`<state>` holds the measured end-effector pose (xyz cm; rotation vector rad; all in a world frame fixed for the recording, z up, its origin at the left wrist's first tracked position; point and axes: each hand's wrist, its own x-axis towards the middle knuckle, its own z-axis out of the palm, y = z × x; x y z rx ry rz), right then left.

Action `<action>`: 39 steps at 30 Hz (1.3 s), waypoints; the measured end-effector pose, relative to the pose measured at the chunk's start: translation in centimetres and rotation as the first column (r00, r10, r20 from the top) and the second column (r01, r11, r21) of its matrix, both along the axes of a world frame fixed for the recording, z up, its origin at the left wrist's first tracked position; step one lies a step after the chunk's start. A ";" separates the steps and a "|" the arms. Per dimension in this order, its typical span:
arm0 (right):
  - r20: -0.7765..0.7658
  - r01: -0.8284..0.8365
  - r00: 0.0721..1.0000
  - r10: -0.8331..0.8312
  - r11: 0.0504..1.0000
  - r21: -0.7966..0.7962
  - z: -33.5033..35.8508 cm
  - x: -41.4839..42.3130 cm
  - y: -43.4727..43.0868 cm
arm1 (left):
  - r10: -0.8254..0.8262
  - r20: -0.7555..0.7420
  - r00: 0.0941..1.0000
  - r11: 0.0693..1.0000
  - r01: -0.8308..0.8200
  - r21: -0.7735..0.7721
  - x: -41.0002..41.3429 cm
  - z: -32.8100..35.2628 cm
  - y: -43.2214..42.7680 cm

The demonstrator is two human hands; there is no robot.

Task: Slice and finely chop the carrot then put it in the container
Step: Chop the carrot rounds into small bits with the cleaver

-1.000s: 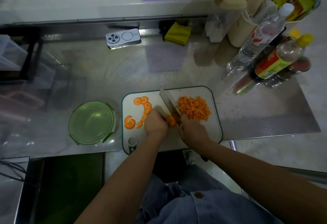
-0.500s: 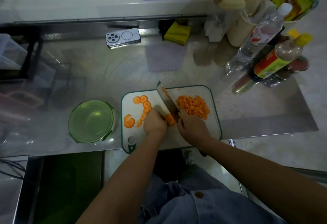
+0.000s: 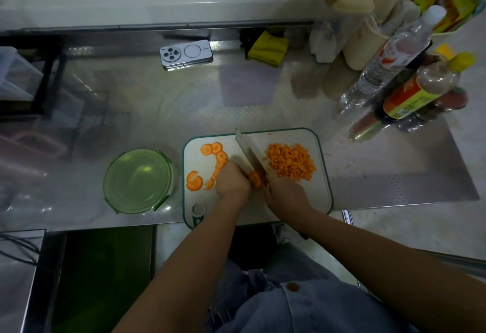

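Two risks stand out, both near the blade. The left hand [image 3: 232, 180] curls its fingers over a small stack of carrot slices [image 3: 254, 179] at the middle front of the white cutting board [image 3: 324, 174], with its knuckles right against the knife [image 3: 248, 152]. A slip on so short a stack would likely bring the edge onto a fingertip. The right hand [image 3: 285, 193] is wrapped round the knife handle, which it hides. The blade angles away toward the board's far edge, and I cannot tell whether its tip touches down.

Uncut rounds [image 3: 217, 155] lie in a curve on the board's left. The diced pile [image 3: 290, 161] sits on the right, close to the rim — a careless sweep could scatter bits onto the steel counter [image 3: 163, 111]. The green container [image 3: 138, 180] waits just left of the board, with no carrot visible in it — the transfer is not yet begun.
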<state>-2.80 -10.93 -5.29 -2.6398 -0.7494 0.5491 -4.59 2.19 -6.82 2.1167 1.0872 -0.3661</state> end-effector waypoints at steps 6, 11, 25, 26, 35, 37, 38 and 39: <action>0.006 0.007 1.000 -0.007 1.000 0.025 -0.3 0.4 0.3 | 0.005 0.007 1.000 1.000 -0.005 0.021 -0.2 0.0 -0.2; 0.031 0.031 0.999 -0.033 0.997 0.072 0.0 0.7 -0.4 | 0.017 0.027 0.999 1.000 -0.017 0.025 -0.5 0.0 -0.4; 0.033 -0.060 0.998 0.061 0.998 -0.032 0.7 -0.2 -0.8 | 0.027 0.011 1.000 1.000 -0.027 -0.004 -0.3 0.2 -0.2; 0.031 -0.059 0.998 0.061 0.997 -0.043 0.7 -0.2 -0.7 | 0.026 0.003 1.000 1.000 -0.026 -0.007 -0.1 0.3 -0.1; 0.002 -0.044 0.999 0.044 0.999 -0.018 0.1 0.2 1.0 | -0.014 -0.028 1.000 0.998 0.012 -0.066 0.4 1.3 0.3; 0.006 -0.042 0.999 0.042 0.999 -0.002 0.0 0.2 1.1 | -0.013 -0.021 1.000 0.997 0.011 -0.074 0.2 1.6 0.2; 0.012 -0.043 0.999 0.043 0.999 -0.007 -0.1 0.3 1.0 | -0.007 -0.016 1.000 0.997 0.006 -0.078 0.1 1.6 0.2; 0.026 -0.046 0.999 0.046 0.999 -0.018 -0.3 0.5 0.9 | 0.000 -0.012 1.000 0.997 -0.001 -0.077 0.0 1.5 0.1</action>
